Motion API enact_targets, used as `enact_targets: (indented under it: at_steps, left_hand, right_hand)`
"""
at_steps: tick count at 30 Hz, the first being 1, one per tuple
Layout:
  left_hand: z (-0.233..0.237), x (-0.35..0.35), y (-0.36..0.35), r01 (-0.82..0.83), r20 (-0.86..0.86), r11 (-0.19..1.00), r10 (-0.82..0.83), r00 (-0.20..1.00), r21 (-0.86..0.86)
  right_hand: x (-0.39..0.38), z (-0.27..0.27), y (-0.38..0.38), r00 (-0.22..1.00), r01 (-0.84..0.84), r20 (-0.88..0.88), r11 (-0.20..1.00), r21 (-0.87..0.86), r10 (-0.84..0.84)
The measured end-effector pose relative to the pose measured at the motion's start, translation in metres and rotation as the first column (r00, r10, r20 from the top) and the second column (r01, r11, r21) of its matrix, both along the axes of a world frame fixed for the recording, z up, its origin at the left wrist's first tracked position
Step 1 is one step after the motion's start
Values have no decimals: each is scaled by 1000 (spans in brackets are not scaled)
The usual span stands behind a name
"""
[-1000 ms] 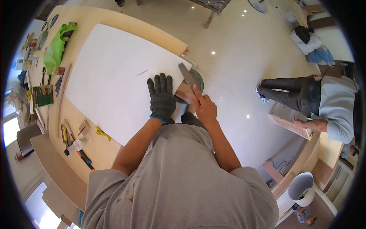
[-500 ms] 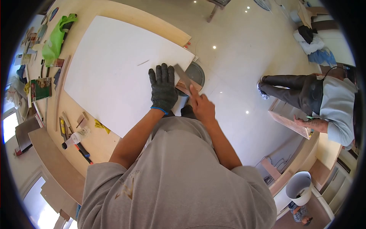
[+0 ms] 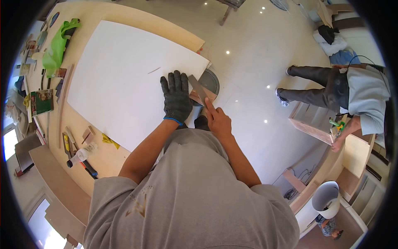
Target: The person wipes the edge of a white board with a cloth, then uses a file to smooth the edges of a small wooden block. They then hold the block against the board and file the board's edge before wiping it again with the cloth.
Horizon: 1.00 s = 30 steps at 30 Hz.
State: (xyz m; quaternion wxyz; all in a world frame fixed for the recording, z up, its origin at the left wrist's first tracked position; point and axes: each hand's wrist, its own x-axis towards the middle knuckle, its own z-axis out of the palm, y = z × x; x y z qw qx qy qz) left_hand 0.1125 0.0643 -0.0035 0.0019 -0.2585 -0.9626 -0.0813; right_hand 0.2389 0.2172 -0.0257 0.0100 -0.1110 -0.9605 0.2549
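My left hand (image 3: pixel 177 97), in a dark glove with a blue cuff, lies flat with fingers spread on a large white panel (image 3: pixel 120 79), near its right edge. My right hand (image 3: pixel 218 121) is bare and wrapped round the near end of a flat grey metal file (image 3: pixel 197 88). The forefinger stretches along the file. Its far end touches the panel's edge beside my gloved fingertips. Beneath the file a reddish wooden piece (image 3: pixel 207 94) shows, with a round grey bin (image 3: pixel 210 81) behind it. A thin dark sliver (image 3: pixel 154 70) lies on the panel.
The wooden workbench (image 3: pixel 120 9) carries a green bag (image 3: pixel 56 50), a clear bottle (image 3: pixel 83 155), and several hand tools at left. A co-worker (image 3: pixel 344 91) stands at right by a wooden box (image 3: pixel 311 126), holding a green tool. Another person (image 3: pixel 329 228) is at lower right beside a white cylinder (image 3: pixel 326 200).
The view has shifted slightly. My right hand and the file have moved a little against the panel's edge. The co-worker's legs are farther apart, and a hand with the green tool is over the box.
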Motion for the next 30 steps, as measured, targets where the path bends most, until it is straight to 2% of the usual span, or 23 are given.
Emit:
enact_targets:
  at_steps: [1, 2, 6, 9, 11, 12, 13, 14, 15, 16, 18, 19, 20, 21, 23, 24, 25, 26, 27, 28, 29, 30]
  left_hand:
    - [-1, -1, 1, -6, 3, 1000, 6, 1000, -3]
    - [-2, -1, 2, -8, 5, 1000, 8, 1000, -6]
    - [-2, 1, 1, 4, -7, 999, -4, 1000, -35]
    - [0, -1, 1, 12, 5, 999, -12, 1000, -36]
    - [1, 0, 1, -1, 20, 1000, 1, 1000, -4]
    - [-4, 1, -3, 23, 1, 985, -24, 1000, 171]
    - [-18, 1, -13, 73, -32, 951, -67, 997, 300]
    - [-18, 2, -21, 37, 24, 890, -54, 998, 454]
    - [-6, 6, -32, -23, 23, 876, 13, 1000, 482]
    - [11, 13, -52, -120, 66, 890, 102, 993, 440]
    - [36, 39, -110, -334, -7, 869, 361, 932, 365]
    - [32, 47, -146, -446, -67, 854, 478, 876, 269]
    - [22, 59, -188, -539, -132, 821, 565, 814, 187]
    - [13, 72, -223, -661, -148, 731, 682, 716, 173]
    - [-11, 91, -279, -817, -155, 555, 830, 535, 155]
    - [-14, 98, -299, -797, -188, 602, 789, 585, 48]
    - [-72, 109, -349, -712, -146, 700, 712, 687, 63]
    - [-58, 103, -338, -685, -195, 687, 726, 659, 243]
    - [-30, 99, -332, -707, -118, 686, 727, 676, 174]
    - [-13, 102, -330, -746, 80, 623, 752, 654, 236]
    - [-7, 109, -325, -765, 94, 545, 790, 605, 344]
    - [21, 114, -302, -773, 64, 540, 805, 590, 333]
  right_hand:
    - [5, 0, -2, 1000, -1, 28, 1000, -21, 2]
    - [-5, -4, 2, 1000, 20, -24, 1000, 2, -20]
    - [-96, -18, 38, 981, 103, -167, 994, 21, -98]
    - [-131, -1, 56, 990, 121, -66, 992, -46, -124]
    - [-123, -14, 67, 960, 160, -196, 968, -192, -198]
    - [-114, -29, 72, 943, 153, -247, 949, -277, -224]
    - [-99, -51, 86, 944, 146, -219, 910, -389, -245]
    - [-81, -72, 101, 945, 150, -195, 876, -459, -264]
    - [-63, -94, 114, 952, 135, -162, 831, -540, -259]
    - [-35, -116, 136, 962, 233, 40, 735, -637, -270]
    - [-8, -96, 142, 981, 148, -61, 910, -388, -186]
    - [12, -100, 148, 984, 148, -46, 940, -307, -170]
    - [29, -97, 147, 980, 198, 34, 940, -277, -197]
    - [43, -91, 145, 973, 225, 104, 948, -226, -207]
    - [63, -112, 147, 984, 168, 109, 930, -326, -140]
    - [78, -115, 158, 985, 164, 107, 921, -353, -135]
    - [84, -111, 157, 988, 140, 108, 935, -325, -111]
    - [78, -101, 157, 990, 117, 113, 946, -301, -87]
    - [73, -80, 146, 966, 177, 225, 960, -215, -128]
    - [63, -66, 135, 930, 214, 332, 967, -140, -158]
    - [65, -69, 137, 949, 200, 273, 970, -139, -157]
    - [69, -74, 141, 966, 178, 215, 973, -146, -144]
